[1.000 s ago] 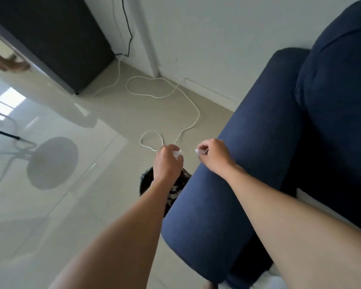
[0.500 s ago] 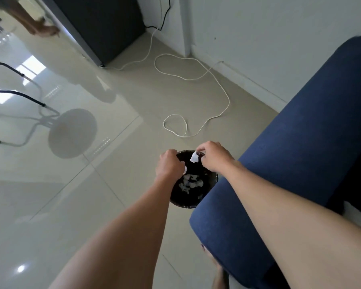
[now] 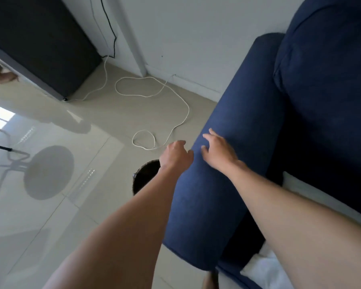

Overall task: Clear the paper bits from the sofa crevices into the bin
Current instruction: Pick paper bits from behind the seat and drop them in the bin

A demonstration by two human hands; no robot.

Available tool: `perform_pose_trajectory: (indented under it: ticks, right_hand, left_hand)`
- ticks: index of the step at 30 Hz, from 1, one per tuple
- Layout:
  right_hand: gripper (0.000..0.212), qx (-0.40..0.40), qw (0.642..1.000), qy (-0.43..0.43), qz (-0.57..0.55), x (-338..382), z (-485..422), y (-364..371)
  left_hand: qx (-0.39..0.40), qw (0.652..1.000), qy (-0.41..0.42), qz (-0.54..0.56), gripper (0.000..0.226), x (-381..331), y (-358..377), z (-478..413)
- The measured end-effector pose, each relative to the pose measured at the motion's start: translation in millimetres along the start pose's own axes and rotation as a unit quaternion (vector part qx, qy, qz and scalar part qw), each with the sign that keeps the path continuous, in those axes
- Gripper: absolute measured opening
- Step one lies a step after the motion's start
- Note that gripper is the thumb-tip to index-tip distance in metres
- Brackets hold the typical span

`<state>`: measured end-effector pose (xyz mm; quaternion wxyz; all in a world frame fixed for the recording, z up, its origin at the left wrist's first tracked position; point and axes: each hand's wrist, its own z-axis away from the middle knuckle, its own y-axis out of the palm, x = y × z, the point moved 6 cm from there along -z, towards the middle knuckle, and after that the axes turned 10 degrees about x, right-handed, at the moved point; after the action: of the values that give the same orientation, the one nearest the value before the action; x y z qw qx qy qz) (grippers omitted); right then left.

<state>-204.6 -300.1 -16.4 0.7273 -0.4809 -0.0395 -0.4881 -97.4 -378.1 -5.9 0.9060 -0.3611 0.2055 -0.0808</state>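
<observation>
A round black bin (image 3: 143,176) stands on the floor against the blue sofa's armrest (image 3: 227,159); my left forearm covers most of it and its inside is hidden. My left hand (image 3: 176,156) hovers just past the bin's far rim, fingers curled downward, with no paper visible in it. My right hand (image 3: 218,151) is over the armrest top, fingers spread, holding nothing. No paper bits show in this view.
A white cable (image 3: 154,113) loops across the tiled floor beyond the bin. A dark cabinet (image 3: 40,42) stands at the back left by the wall. The sofa backrest (image 3: 329,84) rises at right, with white fabric (image 3: 265,268) at the lower right.
Both hands held white paper bits over the bin; now no paper is visible in them. The right hand has moved onto the armrest with fingers spread. The view has swung back toward the sofa.
</observation>
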Motion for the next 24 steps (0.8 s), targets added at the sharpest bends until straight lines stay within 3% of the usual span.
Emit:
perform_pose_trajectory:
  ticks: [5, 11, 24]
  right_hand:
    - [0.044, -0.055, 0.997, 0.043, -0.035, -98, 49, -54]
    - [0.048, -0.101, 0.984, 0.124, -0.074, -232, 121, -108]
    - [0.046, -0.106, 0.965, 0.203, -0.128, -450, 217, -142]
  left_hand:
    - [0.01, 0.995, 0.078, -0.068, 0.04, -104, 52, 25]
    - [0.043, 0.975, 0.174, -0.131, 0.048, -225, 134, 60]
    - [0.122, 0.951, 0.22, -0.177, 0.05, -382, 308, 100]
